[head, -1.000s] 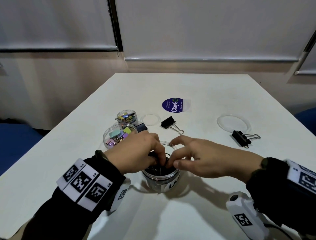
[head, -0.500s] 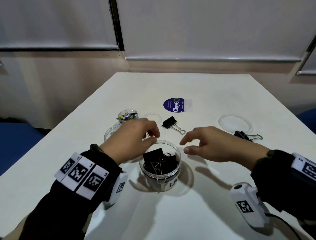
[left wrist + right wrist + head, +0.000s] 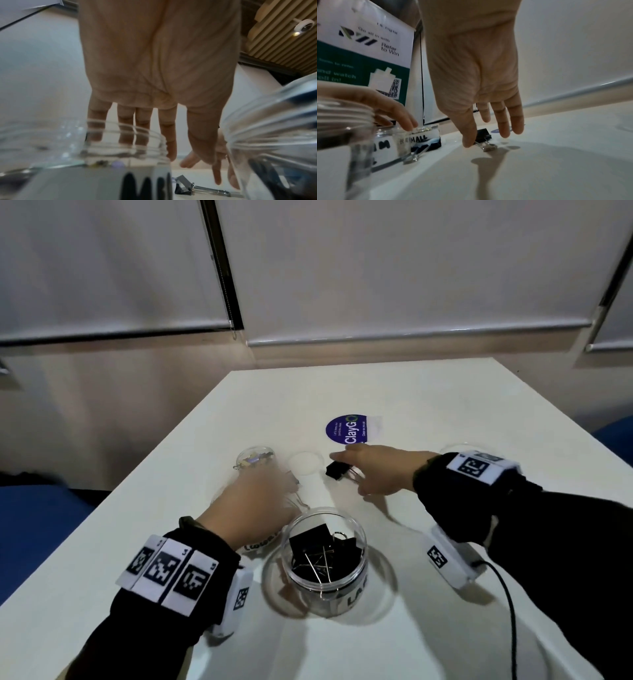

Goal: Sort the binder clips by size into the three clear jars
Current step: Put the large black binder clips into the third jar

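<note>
The large jar point(image 3: 324, 563) stands nearest to me and holds several black binder clips. My left hand point(image 3: 262, 497) hovers with straight fingers point(image 3: 171, 148) over the medium jar point(image 3: 265, 542), hiding most of it. Just beyond stands the small jar point(image 3: 255, 460) with tiny coloured clips. My right hand point(image 3: 375, 470) reaches forward, fingers spread, over a loose black clip point(image 3: 337, 470); its thumb point(image 3: 468, 140) touches the clip's wire handle point(image 3: 486, 146). Neither hand holds anything. A second black clip point(image 3: 184, 187) lies on the table beside the medium jar.
A small clear lid point(image 3: 306, 463) lies between the small jar and the loose clip. A purple round sticker point(image 3: 347, 429) lies further back. A larger clear lid point(image 3: 455, 446) shows partly behind my right wrist. The white table point(image 3: 445, 412) ends close on the left.
Both hands have left the large jar. The right hand moved forward onto the loose black clip, and the left hand moved forward and left over the medium jar.
</note>
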Motion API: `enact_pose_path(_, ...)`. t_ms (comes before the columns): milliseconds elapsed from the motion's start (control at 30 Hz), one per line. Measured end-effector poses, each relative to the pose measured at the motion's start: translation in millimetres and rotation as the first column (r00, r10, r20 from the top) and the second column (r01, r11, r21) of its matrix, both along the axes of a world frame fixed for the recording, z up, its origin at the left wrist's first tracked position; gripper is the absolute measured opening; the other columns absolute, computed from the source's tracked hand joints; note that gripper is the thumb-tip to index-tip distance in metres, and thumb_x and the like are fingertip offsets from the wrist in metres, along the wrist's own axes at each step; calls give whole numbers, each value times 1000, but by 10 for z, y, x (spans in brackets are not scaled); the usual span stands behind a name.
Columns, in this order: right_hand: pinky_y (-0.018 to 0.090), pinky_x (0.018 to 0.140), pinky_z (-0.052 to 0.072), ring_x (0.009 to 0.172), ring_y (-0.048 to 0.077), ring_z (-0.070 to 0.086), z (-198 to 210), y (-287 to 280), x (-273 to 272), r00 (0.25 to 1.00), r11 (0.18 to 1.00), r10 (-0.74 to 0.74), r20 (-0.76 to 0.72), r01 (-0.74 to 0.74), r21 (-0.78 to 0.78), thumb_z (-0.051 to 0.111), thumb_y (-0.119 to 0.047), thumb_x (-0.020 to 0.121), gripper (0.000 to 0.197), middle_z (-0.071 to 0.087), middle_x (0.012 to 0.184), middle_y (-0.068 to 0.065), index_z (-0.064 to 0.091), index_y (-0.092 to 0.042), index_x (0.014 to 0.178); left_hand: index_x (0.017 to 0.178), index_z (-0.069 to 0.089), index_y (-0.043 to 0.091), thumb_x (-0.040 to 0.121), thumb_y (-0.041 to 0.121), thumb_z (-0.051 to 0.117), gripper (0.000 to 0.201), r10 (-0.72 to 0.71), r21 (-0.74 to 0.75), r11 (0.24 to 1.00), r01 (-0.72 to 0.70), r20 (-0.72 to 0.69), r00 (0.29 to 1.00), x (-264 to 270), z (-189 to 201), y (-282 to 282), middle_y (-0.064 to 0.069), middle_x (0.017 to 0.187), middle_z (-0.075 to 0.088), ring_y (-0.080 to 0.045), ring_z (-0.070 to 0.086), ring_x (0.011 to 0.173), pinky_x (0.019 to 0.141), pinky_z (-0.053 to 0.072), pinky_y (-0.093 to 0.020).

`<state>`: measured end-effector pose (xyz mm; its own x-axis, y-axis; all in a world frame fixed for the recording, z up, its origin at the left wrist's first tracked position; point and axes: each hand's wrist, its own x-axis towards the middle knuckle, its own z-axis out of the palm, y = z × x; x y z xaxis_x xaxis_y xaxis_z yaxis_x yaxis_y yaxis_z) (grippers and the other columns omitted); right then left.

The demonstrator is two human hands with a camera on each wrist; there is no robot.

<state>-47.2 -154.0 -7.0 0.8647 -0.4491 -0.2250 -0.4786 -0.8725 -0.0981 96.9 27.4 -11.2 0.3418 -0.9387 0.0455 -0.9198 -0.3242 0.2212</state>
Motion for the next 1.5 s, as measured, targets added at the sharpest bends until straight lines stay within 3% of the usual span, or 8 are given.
enact_pose_path(133,43,97,46,122,30,50,-86,-14,183,998,999,-43,-49,43,-5,60,-15,85,69,36,145,8,31,-25,147,119,63,26,81,35,71,39,-35,-33,999,34,-40,999,45,-30,23,3,126,53,-17,50,111,92,40,-26)
enact_pose_path(300,29,58,41,77,21,52,-121,-24,120,996,997,-74,43,75,-13,57,-4,79,30,51,97,1,55,-17,105,115,65,29,82,39,69,34,-77,-93,993,74,-29,997,50,-46,70,9,126,54,-12,49,119,97,42,-30)
enact_pose_path(433,30,73,46,87,22,54,-27,-34,-30,970,986,-168,174,161,52,63,-19,78,39,41,105,-1,54,-22,116,109,67,33,84,54,60,33,-157,-227,967,120,-153,976,-113,51,149,18,117,57,1,51,109,81,36,-11)
enact_pose_path(567,26,73,45,87,21,55,176,23,-201,933,974,-228,279,220,59,71,-32,78,33,40,101,-2,66,-17,107,119,59,39,60,82,56,74,-165,-129,983,134,-273,948,-307,182,299,27,122,54,10,47,115,95,40,-16)
enact_pose_path(767,24,60,45,62,11,55,448,139,-477,827,954,-283,486,193,227,64,-33,90,19,67,85,1,70,-16,93,148,25,34,44,66,83,123,-120,88,985,149,-276,954,-470,158,394,21,146,37,4,35,130,103,29,-13)
enact_pose_path(967,33,65,57,60,16,61,552,434,-610,821,930,-273,501,93,355,61,-20,92,10,67,77,-2,69,-21,98,147,26,36,45,65,84,120,-94,96,987,127,-290,953,-493,102,361,19,143,40,1,41,125,101,35,-16)
enact_pose_path(1267,34,77,54,68,8,59,573,682,-618,841,951,-198,504,42,305,62,-24,91,13,66,73,-10,70,-24,102,145,27,34,51,58,86,114,-88,89,988,123,-325,941,-524,114,334,17,144,41,0,41,126,100,34,-14)
enact_pose_path(1500,25,64,48,65,6,58,507,870,-599,868,974,-124,481,14,225,59,-27,93,17,68,79,-8,68,-33,107,144,30,33,50,55,88,113,-93,72,990,124,-340,936,-511,96,340,17,143,43,1,42,125,100,34,-14)
